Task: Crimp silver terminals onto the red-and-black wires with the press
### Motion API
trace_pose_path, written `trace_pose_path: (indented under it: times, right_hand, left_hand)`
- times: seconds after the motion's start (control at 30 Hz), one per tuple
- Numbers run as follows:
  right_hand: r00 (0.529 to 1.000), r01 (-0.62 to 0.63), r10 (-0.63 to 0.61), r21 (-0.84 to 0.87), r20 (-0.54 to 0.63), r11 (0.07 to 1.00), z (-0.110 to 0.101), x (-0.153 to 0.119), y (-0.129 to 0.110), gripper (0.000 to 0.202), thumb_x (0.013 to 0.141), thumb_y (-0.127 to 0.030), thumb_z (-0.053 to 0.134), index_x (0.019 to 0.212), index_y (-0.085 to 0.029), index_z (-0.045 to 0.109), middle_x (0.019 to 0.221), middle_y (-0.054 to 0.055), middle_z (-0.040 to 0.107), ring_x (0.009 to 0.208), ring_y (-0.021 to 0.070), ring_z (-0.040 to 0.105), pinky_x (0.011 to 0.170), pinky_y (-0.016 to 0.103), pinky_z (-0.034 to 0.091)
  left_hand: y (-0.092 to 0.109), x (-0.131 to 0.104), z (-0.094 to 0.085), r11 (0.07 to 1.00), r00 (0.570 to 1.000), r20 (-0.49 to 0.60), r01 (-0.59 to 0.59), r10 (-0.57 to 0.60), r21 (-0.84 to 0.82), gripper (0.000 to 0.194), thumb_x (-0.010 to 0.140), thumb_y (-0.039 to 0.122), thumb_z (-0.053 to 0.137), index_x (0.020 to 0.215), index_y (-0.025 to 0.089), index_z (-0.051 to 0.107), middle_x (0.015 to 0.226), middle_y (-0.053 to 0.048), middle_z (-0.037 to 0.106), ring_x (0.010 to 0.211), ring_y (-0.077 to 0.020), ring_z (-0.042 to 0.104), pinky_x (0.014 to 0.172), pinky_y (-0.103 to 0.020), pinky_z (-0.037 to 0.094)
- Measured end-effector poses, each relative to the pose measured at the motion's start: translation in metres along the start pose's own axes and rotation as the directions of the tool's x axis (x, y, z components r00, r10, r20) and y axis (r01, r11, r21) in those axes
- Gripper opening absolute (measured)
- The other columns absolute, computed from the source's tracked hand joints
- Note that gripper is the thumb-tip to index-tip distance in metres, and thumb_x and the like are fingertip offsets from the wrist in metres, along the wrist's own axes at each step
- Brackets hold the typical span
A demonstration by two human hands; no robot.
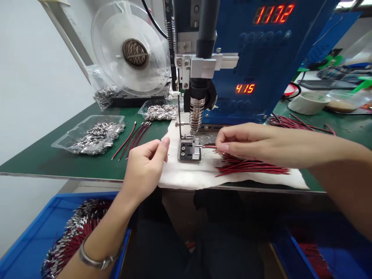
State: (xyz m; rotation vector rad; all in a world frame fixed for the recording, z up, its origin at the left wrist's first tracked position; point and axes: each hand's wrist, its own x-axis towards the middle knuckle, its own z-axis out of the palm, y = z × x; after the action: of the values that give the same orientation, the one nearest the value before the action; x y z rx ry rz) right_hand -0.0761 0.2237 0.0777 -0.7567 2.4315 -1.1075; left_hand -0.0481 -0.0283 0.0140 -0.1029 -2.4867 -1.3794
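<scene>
My right hand [244, 143] pinches a red and black wire [208, 147]. The wire's end reaches left to the small metal jig [197, 149] on a black block [186, 151], under the spring-wrapped tip of the soldering machine [197, 112]. My left hand [147, 164] is closed just left of the block, thumb against the curled fingers; what it holds, if anything, is hidden. Below my right hand, a bundle of red and black wires [255, 166] lies on a white cloth [192, 178].
Left on the green table stand a clear tray of metal parts [100, 135] and a smaller one [159, 111], with several finished-looking wires [139, 135] alongside. A blue bin [23, 232] full of wires is lower left, another blue bin [302, 252] lower right. A clear reel [107, 46] stands behind.
</scene>
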Motion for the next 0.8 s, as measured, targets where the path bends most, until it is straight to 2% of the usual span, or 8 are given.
trace_pose_path:
  times: [0.07,0.17,0.27,0.5,0.8]
  right_hand:
    - [0.999,-0.016,0.017,-0.003,0.036,1.000,-0.006,0.010,0.000,0.040,0.086,-0.059,0.065,0.071,-0.021,0.063,0.066,0.000,0.052,0.054,0.0104,0.042,0.046,0.023,0.033]
    - [0.993,-0.072,0.070,0.014,0.093,0.997,-0.012,0.021,0.002,0.032,0.087,-0.047,0.065,0.072,-0.020,0.061,0.067,-0.001,0.049,0.056,0.0100,0.039,0.051,0.025,0.031]
    - [0.988,-0.112,0.113,-0.015,0.110,0.994,-0.012,0.029,0.007,0.029,0.090,-0.043,0.061,0.076,-0.018,0.060,0.071,-0.001,0.047,0.060,0.0102,0.038,0.056,0.026,0.030]
    - [0.990,-0.107,0.098,0.086,0.103,0.991,-0.005,0.039,0.021,0.032,0.094,-0.046,0.056,0.079,-0.018,0.058,0.063,-0.004,0.034,0.054,0.0091,0.026,0.051,0.029,0.018]
    - [0.989,-0.122,0.107,0.162,0.101,0.979,-0.006,0.038,0.026,0.030,0.096,-0.044,0.056,0.079,-0.019,0.058,0.061,-0.004,0.033,0.052,0.0089,0.023,0.049,0.029,0.015]
  left_hand:
    - [-0.002,0.003,0.000,0.999,1.000,0.025,0.001,0.000,-0.045,0.044,0.094,0.039,0.054,0.056,0.018,0.046,0.054,0.002,0.036,0.054,-0.0112,0.033,0.053,-0.029,0.025]
    - [-0.013,0.011,0.000,0.980,0.994,0.093,0.077,-0.061,-0.182,0.046,0.094,0.040,0.054,0.056,0.017,0.045,0.056,0.002,0.035,0.053,-0.0105,0.029,0.052,-0.029,0.022]
    - [-0.022,0.017,0.000,0.962,0.989,0.121,0.112,-0.084,-0.247,0.047,0.095,0.040,0.054,0.055,0.017,0.043,0.056,0.002,0.033,0.053,-0.0101,0.027,0.052,-0.029,0.021]
    - [-0.018,0.015,0.001,0.960,0.984,0.137,0.141,-0.110,-0.241,0.047,0.095,0.041,0.054,0.057,0.017,0.042,0.058,0.002,0.034,0.056,-0.0104,0.027,0.054,-0.030,0.021]
    - [-0.017,0.013,0.001,0.967,0.982,0.151,0.141,-0.110,-0.211,0.049,0.095,0.044,0.054,0.057,0.017,0.042,0.058,0.002,0.035,0.057,-0.0108,0.029,0.055,-0.030,0.022]
